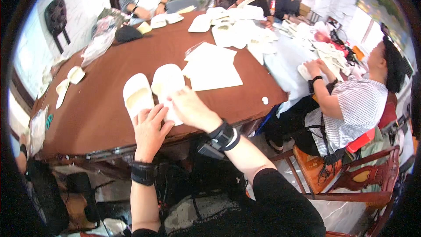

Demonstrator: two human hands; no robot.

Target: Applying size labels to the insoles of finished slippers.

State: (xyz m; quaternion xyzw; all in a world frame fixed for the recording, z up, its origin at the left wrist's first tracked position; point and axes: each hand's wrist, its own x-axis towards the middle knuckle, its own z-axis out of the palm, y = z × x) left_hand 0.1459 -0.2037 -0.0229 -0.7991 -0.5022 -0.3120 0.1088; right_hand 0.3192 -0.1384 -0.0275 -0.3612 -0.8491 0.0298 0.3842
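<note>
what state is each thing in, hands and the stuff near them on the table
Left hand: fingers extended and spread, at the slippers' near ends
Right hand: fingers bent, over the right slipper's near end
Left slipper: upright, toe pointing away
Right slipper: upright, beside it, near end partly hidden
White sheets: flat, overlapping
Brown cloth: spread over the table
Scissors: lying down, blades unclear

Worktop [98,105]: cloth-covered, matt. Slippers [169,77]: smooth, matt — exact material unclear. Sheets [215,72]: paper-like, smooth, matt. Bag [97,49]: clear plastic film, crinkled, glossy. Chair [363,177]: wood, glossy — looks varnished. Wall [85,6]: marble-look, smooth.
</note>
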